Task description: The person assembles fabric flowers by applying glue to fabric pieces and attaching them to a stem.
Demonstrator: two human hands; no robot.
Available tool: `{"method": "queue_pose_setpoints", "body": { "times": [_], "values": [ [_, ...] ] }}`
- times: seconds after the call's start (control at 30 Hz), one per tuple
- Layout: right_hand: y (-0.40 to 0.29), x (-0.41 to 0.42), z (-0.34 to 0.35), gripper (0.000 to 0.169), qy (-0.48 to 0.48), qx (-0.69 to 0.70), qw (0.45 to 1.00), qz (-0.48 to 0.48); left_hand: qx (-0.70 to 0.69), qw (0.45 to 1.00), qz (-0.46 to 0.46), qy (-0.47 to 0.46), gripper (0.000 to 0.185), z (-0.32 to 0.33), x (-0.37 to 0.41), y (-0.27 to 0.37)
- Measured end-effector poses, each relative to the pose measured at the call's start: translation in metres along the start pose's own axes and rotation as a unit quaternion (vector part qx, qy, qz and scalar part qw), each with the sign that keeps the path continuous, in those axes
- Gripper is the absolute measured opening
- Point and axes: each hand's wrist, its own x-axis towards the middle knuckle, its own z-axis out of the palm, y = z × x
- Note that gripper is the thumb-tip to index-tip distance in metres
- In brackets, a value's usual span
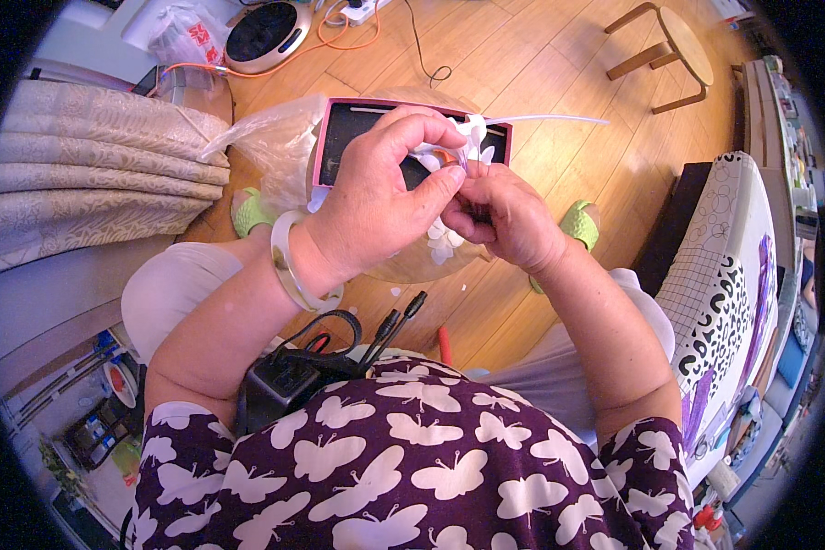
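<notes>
My left hand (368, 192), with a pale bangle (289, 261) at the wrist, curls its thumb and forefinger around a white artificial flower (473, 129). A small orange piece (445, 157) shows among the petals. From the flower a thin whitish stem (550, 118) sticks out to the right. My right hand (512, 213) is bunched close against the left thumb, its fingertips pinched at the flower's base. What exactly they grip there is partly hidden. Beneath both hands lies a pink-rimmed tray with a black inside (344, 148). Loose white petals (443, 240) lie below the hands.
A clear plastic bag (282, 151) lies left of the tray, near a curtain (103, 158). A wooden stool (684, 55) stands at the far right. Cables and a black adapter (285, 378) are at my lap. A patterned cover (722, 275) is to the right.
</notes>
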Motion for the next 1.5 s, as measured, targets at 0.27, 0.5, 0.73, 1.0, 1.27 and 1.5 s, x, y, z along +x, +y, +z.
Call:
{"method": "queue_pose_setpoints", "body": {
  "times": [0.27,0.5,0.73,1.0,1.27,1.5],
  "values": [
    [0.001,0.002,0.003,0.018,0.006,0.015,1.000,0.003,-0.016,0.998,-0.046,-0.040,0.010,-0.001,-0.002,-0.001],
    [-0.004,-0.001,0.015,0.023,0.107,0.028,0.987,-0.116,0.009,1.000,-0.026,-0.002,0.006,0.001,-0.003,-0.008],
    [0.001,0.002,0.001,0.023,0.133,0.004,0.985,-0.108,-0.012,0.997,-0.069,0.015,0.008,0.000,-0.012,-0.012],
    [0.010,0.007,0.001,0.018,0.133,0.000,0.981,-0.138,-0.145,0.970,-0.194,0.030,0.013,0.003,-0.018,-0.022],
    [-0.002,-0.002,-0.001,0.014,0.094,0.063,0.991,-0.071,-0.354,0.864,-0.357,0.009,0.012,0.002,-0.019,-0.013],
    [0.011,0.005,0.002,0.011,0.146,-0.006,0.977,-0.158,-0.321,0.889,-0.326,-0.014,0.011,0.005,-0.021,-0.017]
  ]
}}
